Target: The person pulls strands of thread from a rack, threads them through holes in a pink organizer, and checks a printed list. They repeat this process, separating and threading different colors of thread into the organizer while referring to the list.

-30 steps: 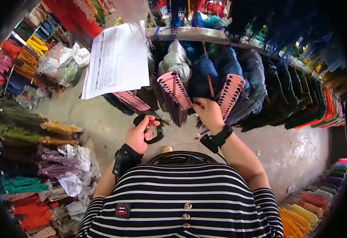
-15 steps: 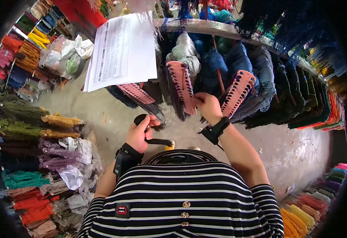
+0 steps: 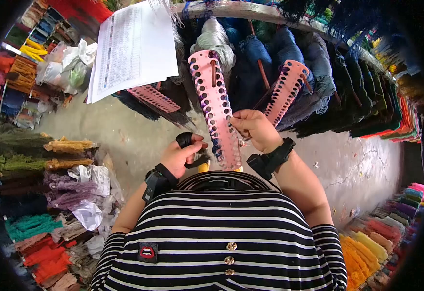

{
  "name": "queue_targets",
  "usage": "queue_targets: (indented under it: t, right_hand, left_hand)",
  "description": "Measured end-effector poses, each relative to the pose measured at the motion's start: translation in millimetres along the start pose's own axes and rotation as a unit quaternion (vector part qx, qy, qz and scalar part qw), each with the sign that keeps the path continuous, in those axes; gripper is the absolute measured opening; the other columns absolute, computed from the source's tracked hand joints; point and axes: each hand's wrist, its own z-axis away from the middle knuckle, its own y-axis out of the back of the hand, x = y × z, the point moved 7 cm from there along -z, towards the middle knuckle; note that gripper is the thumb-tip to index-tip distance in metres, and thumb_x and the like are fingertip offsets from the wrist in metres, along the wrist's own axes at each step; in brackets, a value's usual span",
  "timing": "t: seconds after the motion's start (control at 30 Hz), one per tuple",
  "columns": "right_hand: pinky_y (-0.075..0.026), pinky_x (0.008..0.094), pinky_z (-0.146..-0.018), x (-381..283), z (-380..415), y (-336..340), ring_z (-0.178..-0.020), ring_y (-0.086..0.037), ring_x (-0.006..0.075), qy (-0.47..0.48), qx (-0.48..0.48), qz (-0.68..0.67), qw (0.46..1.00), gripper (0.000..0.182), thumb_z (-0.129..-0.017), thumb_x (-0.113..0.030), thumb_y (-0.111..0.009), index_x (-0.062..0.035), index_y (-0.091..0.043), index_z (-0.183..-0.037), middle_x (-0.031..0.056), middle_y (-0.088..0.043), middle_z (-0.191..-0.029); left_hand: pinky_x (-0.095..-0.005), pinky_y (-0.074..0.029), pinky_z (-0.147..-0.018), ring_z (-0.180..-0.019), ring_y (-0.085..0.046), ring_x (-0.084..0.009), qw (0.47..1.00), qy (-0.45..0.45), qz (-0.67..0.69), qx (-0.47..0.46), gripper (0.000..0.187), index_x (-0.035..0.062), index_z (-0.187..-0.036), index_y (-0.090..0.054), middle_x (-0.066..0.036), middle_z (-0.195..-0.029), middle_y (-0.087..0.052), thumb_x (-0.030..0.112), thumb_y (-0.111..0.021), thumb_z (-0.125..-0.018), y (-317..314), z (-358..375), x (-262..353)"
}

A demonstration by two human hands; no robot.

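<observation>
A long pink card (image 3: 203, 87) with rows of holes along both edges hangs in front of me, dark purple and blue thread looped through many holes. The fingertips of my right hand (image 3: 258, 128) pinch its right edge, low down. My left hand (image 3: 185, 155), to the left of the card's lower end, is closed around a small bundle of black yarn (image 3: 184, 139); a tail of it hangs below the fingers. Behind the card's upper part is a pale grey skein (image 3: 214, 39). To the right hangs a second pink holed card (image 3: 285, 92).
Printed sheets (image 3: 134, 48) hang at upper left, partly over a third pink holed card (image 3: 153, 98). Blue skeins (image 3: 289, 46) hang from a pale rail (image 3: 250, 8). Coloured yarn bundles (image 3: 32, 225) and plastic bags (image 3: 78, 56) line the left; orange yarn (image 3: 355, 262) lies lower right.
The middle pink card has swung toward me and now faces me more flatly, its lower end closer to my body. My left hand with the black yarn has moved right, nearer the card.
</observation>
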Motion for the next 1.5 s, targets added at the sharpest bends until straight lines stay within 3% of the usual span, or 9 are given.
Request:
queue_targets:
  t: [0.43, 0.63, 0.67, 0.77, 0.93, 1.0, 1.07, 1.17, 1.5]
  right_hand:
    - [-0.023, 0.0196, -0.047, 0.5, 6.0, -12.0, -0.049, -0.033, 0.0025, -0.014, 0.001, -0.033, 0.999, 0.017, -0.088, -0.014, -0.066, 0.0026, -0.065, -0.094, -0.0051, -0.052, -0.063]
    - [-0.042, 0.0215, -0.061, -9.7, 25.6, -12.4, -0.068, -0.053, 0.0060, 0.033, 0.040, 0.085, 0.995, 0.031, -0.087, -0.019, -0.069, 0.0074, -0.064, -0.102, 0.0012, -0.063, -0.079]
    - [-0.045, 0.0230, -0.071, -8.3, 31.6, -10.6, -0.079, -0.055, 0.0078, 0.049, 0.030, 0.142, 0.988, 0.037, -0.087, -0.022, -0.070, 0.0096, -0.064, -0.104, 0.0034, -0.065, -0.088]
    - [-0.033, 0.0231, -0.052, 10.1, 40.7, -9.2, -0.059, -0.045, 0.0054, 0.023, 0.011, 0.296, 0.955, 0.024, -0.087, -0.021, -0.069, 0.0033, -0.069, -0.088, -0.0036, -0.055, -0.067]
    - [-0.027, 0.0232, -0.048, 16.3, 49.7, -13.9, -0.054, -0.037, 0.0037, -0.026, 0.015, 0.193, 0.981, 0.026, -0.086, -0.023, -0.071, 0.0004, -0.068, -0.076, -0.0053, -0.048, -0.059]
    - [-0.024, 0.0231, -0.048, 11.5, 50.6, -15.6, -0.051, -0.033, 0.0043, -0.032, -0.004, 0.176, 0.984, 0.026, -0.086, -0.024, -0.071, -0.0028, -0.066, -0.071, -0.0070, -0.043, -0.057]
    - [-0.024, 0.0233, -0.048, 6.8, 52.8, -17.9, -0.050, -0.033, 0.0042, -0.040, 0.008, 0.180, 0.983, 0.027, -0.086, -0.024, -0.070, -0.0031, -0.065, -0.069, -0.0068, -0.043, -0.056]
    - [-0.024, 0.0235, -0.047, 6.2, 54.6, -17.9, -0.050, -0.033, 0.0044, -0.047, 0.008, 0.185, 0.982, 0.028, -0.087, -0.024, -0.070, -0.0034, -0.064, -0.068, -0.0065, -0.043, -0.056]
    - [-0.024, 0.0236, -0.047, 8.1, 61.8, -10.1, -0.050, -0.033, 0.0051, -0.041, 0.047, 0.184, 0.981, 0.030, -0.088, -0.025, -0.068, -0.0033, -0.064, -0.068, -0.0056, -0.043, -0.055]
  left_hand:
    - [-0.0188, -0.033, -0.052, -0.058, -0.043, -0.0041, 0.999, -0.044, -0.002, -0.031, 0.025, 0.0044, -0.107, -0.056, 0.003, -0.081, -0.056, 0.009, -0.067, -0.086, -31.0, 8.8, 12.1]
    - [-0.0191, -0.032, -0.052, -0.058, -0.041, -0.0038, 0.998, -0.056, -0.021, -0.037, 0.017, 0.0070, -0.098, -0.056, 0.004, -0.077, -0.053, 0.011, -0.068, -0.086, -36.1, 12.8, 15.0]
    - [-0.0192, -0.032, -0.052, -0.058, -0.040, -0.0037, 0.997, -0.058, -0.032, -0.037, 0.016, 0.0074, -0.096, -0.057, 0.004, -0.076, -0.053, 0.012, -0.068, -0.086, -36.5, 14.8, 16.2]
    - [-0.0194, -0.031, -0.052, -0.058, -0.039, -0.0036, 0.996, -0.064, -0.058, -0.030, 0.013, 0.0081, -0.091, -0.057, 0.005, -0.073, -0.052, 0.013, -0.068, -0.085, -32.8, 15.2, 18.1]
    - [-0.0200, -0.033, -0.054, -0.061, -0.043, -0.0034, 0.982, -0.147, -0.100, 0.060, 0.010, 0.0071, -0.092, -0.059, 0.006, -0.074, -0.055, 0.010, -0.066, -0.085, -5.7, 11.6, 31.4]
    - [-0.0201, -0.037, -0.059, -0.068, -0.049, -0.0039, 0.983, -0.152, -0.093, 0.030, 0.013, 0.0056, -0.097, -0.058, 0.004, -0.080, -0.059, 0.007, -0.063, -0.085, -10.5, 8.9, 39.6]
    - [-0.0224, -0.046, -0.073, -0.084, -0.056, -0.0071, 0.975, -0.179, -0.129, -0.022, 0.026, 0.0028, -0.109, -0.055, -0.002, -0.096, -0.064, -0.001, -0.060, -0.084, -18.1, 2.1, 45.3]
    - [-0.0185, -0.040, -0.063, -0.076, -0.051, -0.0054, 0.972, -0.181, -0.132, -0.071, 0.028, 0.0053, -0.111, -0.055, 0.001, -0.095, -0.059, 0.006, -0.063, -0.084, -31.4, -6.5, 37.6]
    - [-0.0244, -0.047, -0.073, -0.078, -0.058, -0.0096, 0.970, -0.185, -0.157, -0.029, 0.029, -0.0003, -0.110, -0.057, -0.003, -0.087, -0.064, 0.005, -0.067, -0.083, -14.5, 0.7, 55.9]
